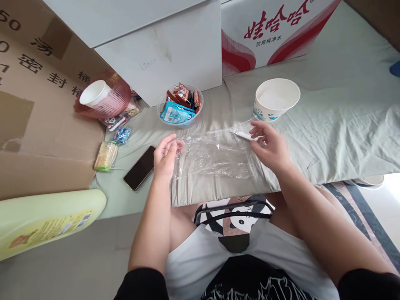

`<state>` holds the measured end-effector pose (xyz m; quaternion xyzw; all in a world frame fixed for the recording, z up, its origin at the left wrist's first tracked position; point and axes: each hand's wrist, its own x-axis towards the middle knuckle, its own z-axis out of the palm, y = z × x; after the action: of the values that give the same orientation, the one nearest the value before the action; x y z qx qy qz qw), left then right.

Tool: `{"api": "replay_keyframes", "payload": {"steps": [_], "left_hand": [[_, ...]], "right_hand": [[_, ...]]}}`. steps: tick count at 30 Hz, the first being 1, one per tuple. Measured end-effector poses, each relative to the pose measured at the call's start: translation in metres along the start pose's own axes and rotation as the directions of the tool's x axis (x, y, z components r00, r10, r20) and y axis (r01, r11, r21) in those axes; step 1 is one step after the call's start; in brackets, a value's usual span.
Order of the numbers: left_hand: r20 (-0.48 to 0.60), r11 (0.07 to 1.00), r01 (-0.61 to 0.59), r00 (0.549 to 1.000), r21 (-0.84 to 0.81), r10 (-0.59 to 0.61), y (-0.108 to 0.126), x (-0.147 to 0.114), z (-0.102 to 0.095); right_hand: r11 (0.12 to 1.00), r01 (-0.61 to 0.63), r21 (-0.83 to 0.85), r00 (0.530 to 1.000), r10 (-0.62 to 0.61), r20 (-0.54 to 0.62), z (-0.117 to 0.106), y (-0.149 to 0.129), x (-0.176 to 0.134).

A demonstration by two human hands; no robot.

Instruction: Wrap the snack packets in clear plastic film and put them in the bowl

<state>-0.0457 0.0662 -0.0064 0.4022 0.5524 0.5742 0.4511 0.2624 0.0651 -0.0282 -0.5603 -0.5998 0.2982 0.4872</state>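
A crinkled clear plastic bag [215, 156] is spread over the cloth between my two hands. My left hand [165, 160] pinches its left edge, thumb against fingers. At the opposite end, my right hand [270, 146] has curled fingers around the bag's edge, slightly blurred. A narrow white strip [245, 135] lies at the right hand's fingertips; its kind is unclear. Just beyond that hand stands a white paper bowl [276, 100] with blue print, upright. Left of my left hand is a black smartphone [139, 168], lying flat.
A round clear tub [200, 112] holds several snack packets. White boxes [193, 54] line the back. On the left are a cardboard box [40, 146], a pink basket [120, 93] with a paper cup, small packets [106, 156] and a yellow-green bottle [53, 216]. Grey-green cloth [331, 108] covers the surface.
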Motion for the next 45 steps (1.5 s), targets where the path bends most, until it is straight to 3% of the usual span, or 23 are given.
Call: {"api": "replay_keyframes", "payload": {"steps": [4, 9, 11, 13, 15, 17, 20, 22, 24, 26, 28, 30, 32, 34, 36, 38, 40, 41, 44, 45], "left_hand": [[-0.027, 0.988, -0.041, 0.999, 0.15, 0.045, -0.005, 0.005, -0.004], [-0.088, 0.927, -0.137, 0.98, 0.349, 0.178, -0.005, 0.004, -0.01], [-0.096, 0.912, -0.211, 0.961, 0.352, 0.26, -0.004, 0.003, -0.011], [-0.1, 0.923, -0.256, 0.95, 0.285, 0.295, -0.001, 0.002, -0.01], [-0.069, 0.963, -0.23, 0.968, 0.143, 0.242, 0.004, 0.0, -0.007], [-0.009, 0.995, -0.1, 0.995, -0.012, 0.1, 0.01, -0.004, -0.004], [0.017, 0.978, 0.168, 0.986, -0.123, -0.168, 0.019, -0.006, 0.001], [0.019, 0.94, 0.316, 0.949, -0.126, -0.316, 0.022, -0.005, 0.003], [0.049, 0.897, 0.43, 0.903, -0.102, -0.427, 0.023, -0.002, 0.005], [0.081, 0.86, 0.508, 0.86, -0.055, -0.503, 0.021, 0.002, 0.006], [0.102, 0.859, 0.512, 0.854, -0.004, -0.509, 0.017, 0.005, 0.006], [0.128, 0.884, 0.464, 0.875, 0.051, -0.466, 0.013, 0.005, 0.007], [0.184, 0.906, 0.41, 0.888, 0.104, -0.422, 0.01, 0.004, 0.008], [0.278, 0.907, 0.392, 0.864, 0.153, -0.42, 0.009, 0.001, 0.009], [0.382, 0.9, 0.393, 0.815, 0.187, -0.435, 0.011, -0.001, 0.01], [0.479, 0.893, 0.402, 0.755, 0.2, -0.447, 0.016, -0.004, 0.011], [0.56, 0.888, 0.424, 0.698, 0.18, -0.447, 0.02, -0.009, 0.014], [0.595, 0.883, 0.441, 0.671, 0.159, -0.442, 0.022, -0.011, 0.017], [0.678, 0.855, 0.508, 0.594, 0.099, -0.432, 0.022, -0.019, 0.028], [0.685, 0.848, 0.523, 0.588, 0.083, -0.43, 0.019, -0.02, 0.032]], "right_hand": [[0.978, 0.059, -0.202, 0.998, -0.063, -0.013, 0.0, 0.003, -0.001], [0.9, 0.158, -0.407, 0.959, -0.239, -0.155, -0.002, -0.001, -0.001], [0.892, 0.206, -0.402, 0.931, -0.305, -0.201, -0.005, -0.006, -0.001], [0.926, 0.258, -0.275, 0.929, -0.316, -0.193, -0.008, -0.012, -0.002], [0.978, 0.208, -0.027, 0.972, -0.21, -0.103, -0.011, -0.017, -0.004], [0.971, -0.008, 0.241, 0.997, -0.009, 0.071, -0.016, -0.022, -0.005], [0.817, -0.365, 0.446, 0.914, 0.224, 0.338, -0.024, -0.028, -0.007], [0.721, -0.474, 0.505, 0.867, 0.281, 0.413, -0.03, -0.029, -0.005], [0.667, -0.483, 0.567, 0.874, 0.329, 0.358, -0.032, -0.024, 0.001], [0.655, -0.405, 0.638, 0.907, 0.377, 0.189, -0.031, -0.014, 0.008], [0.688, -0.304, 0.659, 0.917, 0.398, 0.008, -0.027, -0.005, 0.015], [0.761, -0.249, 0.6, 0.928, 0.364, -0.076, -0.02, 0.0, 0.016], [0.844, -0.238, 0.48, 0.96, 0.278, -0.012, -0.014, -0.002, 0.012], [0.891, -0.236, 0.387, 0.966, 0.172, 0.194, -0.011, -0.008, 0.005], [0.904, -0.269, 0.334, 0.878, 0.087, 0.472, -0.01, -0.014, -0.001], [0.905, -0.309, 0.293, 0.708, 0.013, 0.706, -0.011, -0.018, -0.003], [0.907, -0.329, 0.263, 0.545, -0.045, 0.837, -0.012, -0.02, -0.003], [0.902, -0.334, 0.273, 0.506, -0.073, 0.86, -0.011, -0.02, -0.003], [0.851, -0.372, 0.372, 0.511, -0.146, 0.847, -0.003, -0.026, -0.008], [0.834, -0.393, 0.387, 0.503, -0.157, 0.85, 0.0, -0.029, -0.01]]}}
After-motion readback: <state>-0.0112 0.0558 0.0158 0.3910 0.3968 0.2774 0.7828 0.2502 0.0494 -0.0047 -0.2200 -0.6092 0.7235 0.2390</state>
